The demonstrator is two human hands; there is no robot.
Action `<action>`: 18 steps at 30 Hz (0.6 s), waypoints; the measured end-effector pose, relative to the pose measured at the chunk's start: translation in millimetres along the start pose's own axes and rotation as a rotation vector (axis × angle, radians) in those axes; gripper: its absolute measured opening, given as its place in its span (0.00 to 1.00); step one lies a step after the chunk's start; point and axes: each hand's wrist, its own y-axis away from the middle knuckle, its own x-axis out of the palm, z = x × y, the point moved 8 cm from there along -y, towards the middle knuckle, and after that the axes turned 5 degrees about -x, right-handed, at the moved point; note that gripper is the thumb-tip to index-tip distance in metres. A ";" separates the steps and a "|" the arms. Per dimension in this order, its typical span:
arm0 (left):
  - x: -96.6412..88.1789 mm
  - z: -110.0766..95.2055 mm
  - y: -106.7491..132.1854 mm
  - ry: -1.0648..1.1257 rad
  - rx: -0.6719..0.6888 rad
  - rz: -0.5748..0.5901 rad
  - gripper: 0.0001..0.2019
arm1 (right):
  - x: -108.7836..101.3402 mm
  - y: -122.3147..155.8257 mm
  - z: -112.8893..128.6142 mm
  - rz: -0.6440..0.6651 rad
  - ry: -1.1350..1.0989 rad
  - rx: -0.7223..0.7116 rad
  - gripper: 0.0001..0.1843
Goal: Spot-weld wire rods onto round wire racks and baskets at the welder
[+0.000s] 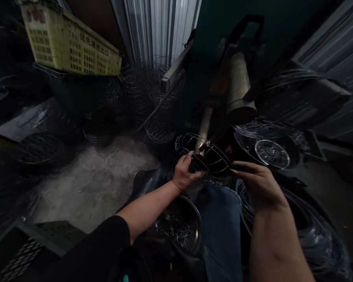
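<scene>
From my head I count one wire frame (pixel 210 144) between my hands, one steel bowl (pixel 198 219) below my left hand (pixel 186 172), one yellow crate (pixel 72 45) far to its left. My left, arm outstretched, grips the frame; my right (pixel 257 179) bends inward beside it, its grasp too dark to tell.

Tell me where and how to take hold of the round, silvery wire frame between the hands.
Probably pinch the round, silvery wire frame by its rim, from near left and right, where the left hand and right hand are. Its thin wire should pinch easily; a slim, brass-coloured cylindrical metal rod overlaps the middle in view, so avoid coming from above.
</scene>
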 end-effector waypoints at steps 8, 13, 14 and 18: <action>-0.3 18.7 -2.0 0.198 -0.257 -0.105 0.42 | 35.1 -28.3 28.9 0.012 0.058 -0.045 0.23; 0.0 17.7 -3.5 0.233 -0.292 -0.098 0.37 | 31.8 -29.5 21.8 0.079 0.002 -0.015 0.25; -0.2 17.1 -3.5 0.243 -0.294 -0.098 0.37 | 29.2 -27.5 19.6 0.099 -0.011 -0.001 0.25; 2.0 17.6 -1.8 0.368 -0.350 -0.100 0.40 | 18.1 -21.6 19.3 0.081 -0.007 0.030 0.24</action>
